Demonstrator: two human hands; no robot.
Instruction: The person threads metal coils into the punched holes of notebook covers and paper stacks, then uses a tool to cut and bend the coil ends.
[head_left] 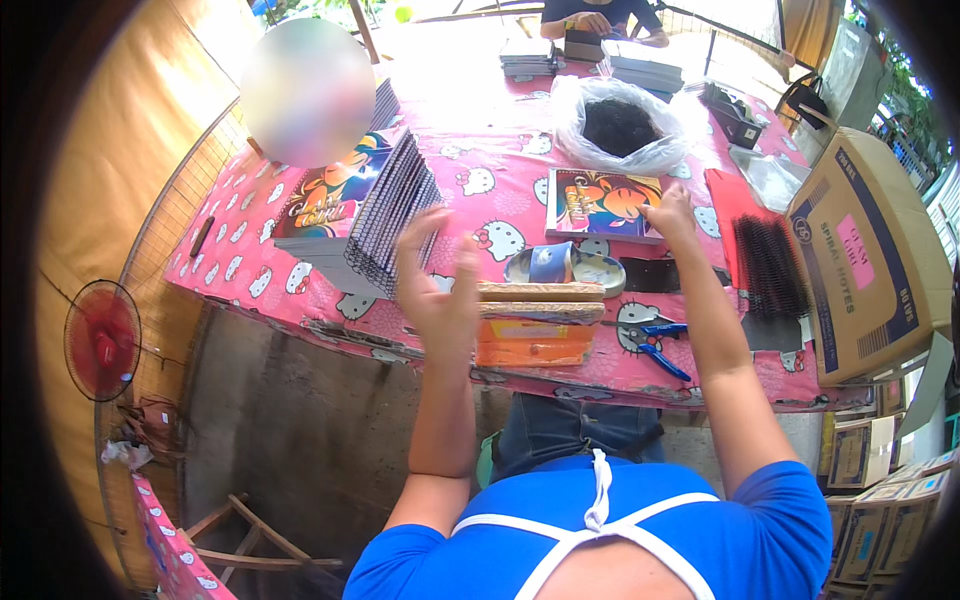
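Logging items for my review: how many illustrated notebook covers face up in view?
2 visible: the left cover tops the spiral-bound stack; the right cover lies by the person's right hand. The blurred patch may hide more.

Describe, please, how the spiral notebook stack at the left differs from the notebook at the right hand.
The spiral notebook stack rises tall; the notebook lies low. In this view, the stack is turned at a slant, while the notebook lies nearly straight. Both show colourful illustrated covers facing up, on the pink tablecloth.

Left grip [438, 306] hovers splayed; right grip [674, 216] reaches forward.
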